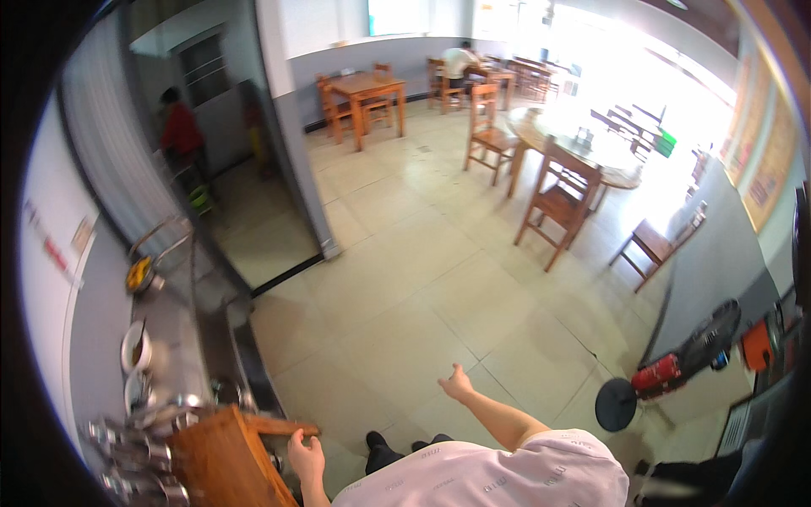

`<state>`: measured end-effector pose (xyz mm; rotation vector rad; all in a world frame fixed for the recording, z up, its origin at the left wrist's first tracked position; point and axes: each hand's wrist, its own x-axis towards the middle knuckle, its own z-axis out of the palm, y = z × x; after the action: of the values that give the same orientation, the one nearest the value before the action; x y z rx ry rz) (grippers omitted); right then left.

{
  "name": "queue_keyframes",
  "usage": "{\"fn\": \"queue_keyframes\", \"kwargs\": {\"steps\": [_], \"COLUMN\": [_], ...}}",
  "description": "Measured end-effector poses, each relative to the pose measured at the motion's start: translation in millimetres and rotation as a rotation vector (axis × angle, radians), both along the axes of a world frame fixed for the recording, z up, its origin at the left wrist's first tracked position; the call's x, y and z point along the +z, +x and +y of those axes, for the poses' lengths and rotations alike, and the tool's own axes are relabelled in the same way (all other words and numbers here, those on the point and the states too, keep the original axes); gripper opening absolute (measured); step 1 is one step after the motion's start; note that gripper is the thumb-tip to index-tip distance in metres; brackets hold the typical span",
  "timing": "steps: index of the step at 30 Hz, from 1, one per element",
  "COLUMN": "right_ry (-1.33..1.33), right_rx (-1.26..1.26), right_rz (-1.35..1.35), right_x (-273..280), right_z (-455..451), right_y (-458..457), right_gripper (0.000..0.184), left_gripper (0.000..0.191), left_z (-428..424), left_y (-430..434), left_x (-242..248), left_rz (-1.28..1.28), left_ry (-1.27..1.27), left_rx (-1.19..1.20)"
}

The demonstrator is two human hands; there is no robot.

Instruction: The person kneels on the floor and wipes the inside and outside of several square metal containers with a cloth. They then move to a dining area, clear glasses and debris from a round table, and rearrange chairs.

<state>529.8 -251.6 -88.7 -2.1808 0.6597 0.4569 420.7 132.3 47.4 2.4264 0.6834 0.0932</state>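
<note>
My left hand (306,457) is low in the view with its fingers apart and holds nothing. Close to its left stands a brown wooden table (222,453), and I cannot tell whether the hand touches it. My right hand (455,384) reaches out over the tiled floor (405,329), fingers loosely spread, with nothing in it. Below me my dark shoes (376,440) show on the tiles. Several metal containers (142,453) sit at the wooden table's left side, somewhat blurred.
Along the left wall runs a counter (180,355) with a white bowl (135,347). A person in red (182,130) is beyond the doorway. Wooden chairs (561,196) surround a round table (532,130). A standing fan (713,333) and red fire extinguisher (659,376) are at right.
</note>
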Motion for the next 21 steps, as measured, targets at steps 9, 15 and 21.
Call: {"fn": "queue_keyframes", "kwargs": {"steps": [9,15,21], "right_ry": [-0.005,0.115,0.121], "right_rx": [-0.491,-0.555,-0.324], "right_rz": [0.391,0.51,0.348], "right_x": [-113.0,-125.1,-90.0], "right_z": [-63.5,-61.5,30.5], "right_y": [-1.0,75.6,211.2], "right_gripper": [0.086,0.031,0.04], "left_gripper": [0.037,0.039,0.036], "left_z": [54.5,133.9,139.5], "left_y": [169.4,289.0,423.8], "left_x": [-25.2,-9.5,7.4], "left_rz": [-0.11,-0.069,-0.224], "left_ry": [0.017,-0.082,-0.115], "left_rx": [-0.17,-0.149,-0.276]}}
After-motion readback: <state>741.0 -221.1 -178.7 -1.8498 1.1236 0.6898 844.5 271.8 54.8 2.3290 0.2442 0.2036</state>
